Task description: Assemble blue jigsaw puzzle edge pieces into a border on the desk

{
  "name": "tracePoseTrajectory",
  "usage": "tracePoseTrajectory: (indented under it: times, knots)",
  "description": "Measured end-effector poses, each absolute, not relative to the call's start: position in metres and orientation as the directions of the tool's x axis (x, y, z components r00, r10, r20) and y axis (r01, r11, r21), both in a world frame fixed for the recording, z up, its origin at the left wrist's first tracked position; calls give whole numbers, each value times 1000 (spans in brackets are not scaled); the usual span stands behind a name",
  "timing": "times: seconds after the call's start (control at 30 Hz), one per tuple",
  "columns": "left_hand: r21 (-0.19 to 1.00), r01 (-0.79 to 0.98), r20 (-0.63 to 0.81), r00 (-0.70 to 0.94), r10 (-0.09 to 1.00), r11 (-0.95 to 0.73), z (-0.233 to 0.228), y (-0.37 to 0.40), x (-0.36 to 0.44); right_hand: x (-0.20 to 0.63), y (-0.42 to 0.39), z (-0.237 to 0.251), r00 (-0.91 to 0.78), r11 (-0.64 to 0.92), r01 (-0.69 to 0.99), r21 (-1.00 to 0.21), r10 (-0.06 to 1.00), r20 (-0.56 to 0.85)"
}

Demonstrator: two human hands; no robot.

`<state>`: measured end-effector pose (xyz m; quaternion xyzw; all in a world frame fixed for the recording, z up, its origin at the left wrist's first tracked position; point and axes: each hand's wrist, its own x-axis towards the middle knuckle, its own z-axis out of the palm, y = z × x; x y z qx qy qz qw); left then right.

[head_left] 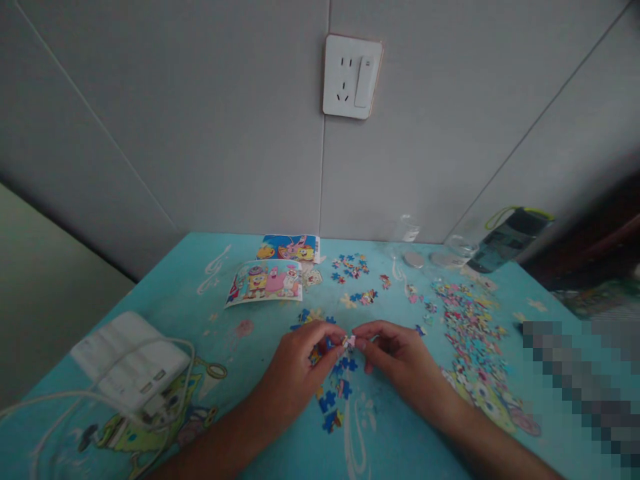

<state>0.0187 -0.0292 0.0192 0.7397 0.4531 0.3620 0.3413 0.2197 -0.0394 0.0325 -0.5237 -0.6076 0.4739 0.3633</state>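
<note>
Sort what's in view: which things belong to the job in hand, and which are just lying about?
Belongs to the job:
pale puzzle bit, pinched between left hand and right hand
blue puzzle pieces by the hands
loose pieces spread at the right
two picture cards, probably references

Just lying about, it seems:
white power strip
white cable
dark bottle
clear jars, use unclear

From here I can't tell whether the puzzle bit (349,342) pinched between the left hand (307,353) and right hand (397,350) is one piece or two. The left hand partly hides the blue pieces (328,400). Both forearms (220,433) and the near worktop (425,443) run out of view below, the white cable (55,397) leftward. A blocky blur (575,373) masks something rightward.
</note>
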Motion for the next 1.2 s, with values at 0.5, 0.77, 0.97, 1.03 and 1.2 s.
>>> tracePoseTrajectory:
  times: [0.5,0.77,0.97,1.03,1.2]
  knots:
    - [424,554,529,490,693,-716,13,-27,8,342,11,36,-28,53,911,-410,997,67]
    - [398,554,542,501,675,-731,11,-26,5,361,11,42,109,-58,959,-279,979,170]
    - [378,555,527,529,665,-741,11,-26,3,352,8,46,13,8,940,-342,998,61]
    - [377,557,521,533,666,-740,11,-26,3,347,5,47,-31,30,924,-381,1000,3]
    - [376,563,515,533,671,-736,9,-26,3,345,2,43,-105,41,885,-463,988,-113]
